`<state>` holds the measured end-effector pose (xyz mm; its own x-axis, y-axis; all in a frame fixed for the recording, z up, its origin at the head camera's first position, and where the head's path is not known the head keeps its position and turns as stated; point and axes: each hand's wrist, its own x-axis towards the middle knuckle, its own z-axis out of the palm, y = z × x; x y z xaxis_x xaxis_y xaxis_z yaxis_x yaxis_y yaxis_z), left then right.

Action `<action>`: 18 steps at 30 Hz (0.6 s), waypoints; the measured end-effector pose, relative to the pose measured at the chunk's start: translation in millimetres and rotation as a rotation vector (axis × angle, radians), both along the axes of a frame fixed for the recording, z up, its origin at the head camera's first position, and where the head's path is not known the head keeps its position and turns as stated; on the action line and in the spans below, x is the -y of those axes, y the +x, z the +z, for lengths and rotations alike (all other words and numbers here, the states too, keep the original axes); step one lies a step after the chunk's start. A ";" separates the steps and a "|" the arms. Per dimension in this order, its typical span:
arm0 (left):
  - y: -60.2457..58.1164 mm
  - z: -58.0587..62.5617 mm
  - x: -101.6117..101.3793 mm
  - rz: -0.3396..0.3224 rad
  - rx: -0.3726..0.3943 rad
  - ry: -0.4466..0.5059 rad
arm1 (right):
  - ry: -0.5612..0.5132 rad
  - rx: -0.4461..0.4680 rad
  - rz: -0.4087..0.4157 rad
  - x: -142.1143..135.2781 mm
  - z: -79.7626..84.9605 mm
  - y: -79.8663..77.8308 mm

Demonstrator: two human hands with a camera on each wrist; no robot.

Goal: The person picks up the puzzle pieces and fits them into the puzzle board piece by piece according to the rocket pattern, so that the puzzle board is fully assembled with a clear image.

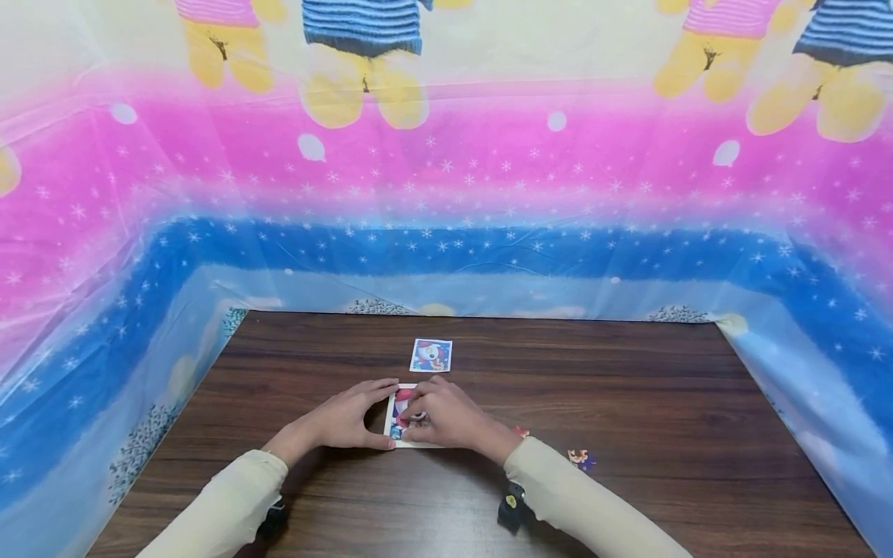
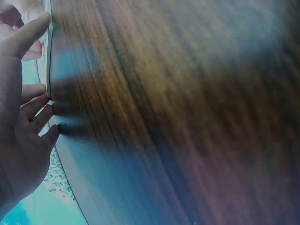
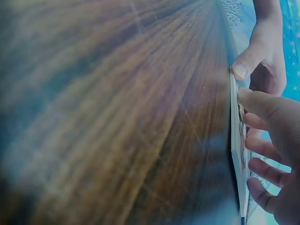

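A small white-edged picture puzzle board [image 1: 387,426] lies flat on the dark wooden table. My left hand [image 1: 346,417] holds its left side, thumb at the near corner and fingers at the far one. Above the picture, my right hand [image 1: 446,415] bends thumb and fingertips together on a small puzzle piece [image 1: 417,417], mostly hidden by the fingers. In the right wrist view, the right thumb is low over the board's face [image 3: 237,150], close to the left thumb. The right hand covers most of the picture.
Behind the board lies a square picture card [image 1: 431,355]. A loose puzzle piece [image 1: 580,459] is beside the right sleeve, and another piece [image 1: 522,432] shows partly at the right wrist. A printed cloth [image 1: 446,248] surrounds the table's back and sides.
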<state>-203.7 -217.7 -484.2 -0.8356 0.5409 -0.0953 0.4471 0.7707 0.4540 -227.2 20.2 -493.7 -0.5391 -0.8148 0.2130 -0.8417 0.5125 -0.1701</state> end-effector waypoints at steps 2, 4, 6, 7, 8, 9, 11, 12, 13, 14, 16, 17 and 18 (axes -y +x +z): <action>0.0 0.0 -0.2 0.001 0.003 0.000 | 0.014 0.006 -0.003 0.4 -0.3 0.1; 0.0 0.1 -0.4 0.001 0.007 0.003 | 0.020 0.004 -0.004 0.6 0.0 0.5; -0.1 0.4 -0.6 0.002 0.010 0.006 | 0.014 0.000 -0.001 0.3 0.5 0.7; -0.1 0.6 -0.6 0.002 0.012 0.008 | 0.005 0.003 0.001 -0.4 1.3 0.8; -0.2 0.7 -0.6 0.002 0.013 0.008 | -0.009 0.006 0.002 -1.5 2.7 1.2; -0.2 0.8 -0.7 0.003 0.014 0.008 | -0.024 0.013 0.002 -2.9 4.5 1.3; -0.5 0.7 -0.7 0.006 0.014 0.006 | -0.055 0.037 -0.006 -7.8 8.9 1.8; -0.4 0.8 -0.7 0.007 0.016 0.006 | -0.068 0.052 -0.015 -11.0 11.5 2.2; -0.4 0.5 -0.6 0.009 0.017 0.005 | -0.082 0.064 -0.024 -14.9 13.8 2.3; -0.3 0.4 -0.5 0.011 0.018 0.004 | -0.093 0.076 -0.035 -19.1 15.7 2.5; -0.1 0.1 -0.1 0.016 0.021 0.005 | -0.111 0.094 -0.050 -28.6 18.2 2.5; 0.0 -0.1 0.2 0.018 0.022 0.006 | -0.120 0.103 -0.058 -33.5 19.1 2.9; 0.3 -0.2 0.4 0.020 0.025 0.007 | -0.132 0.107 -0.063 -38.7 19.6 3.3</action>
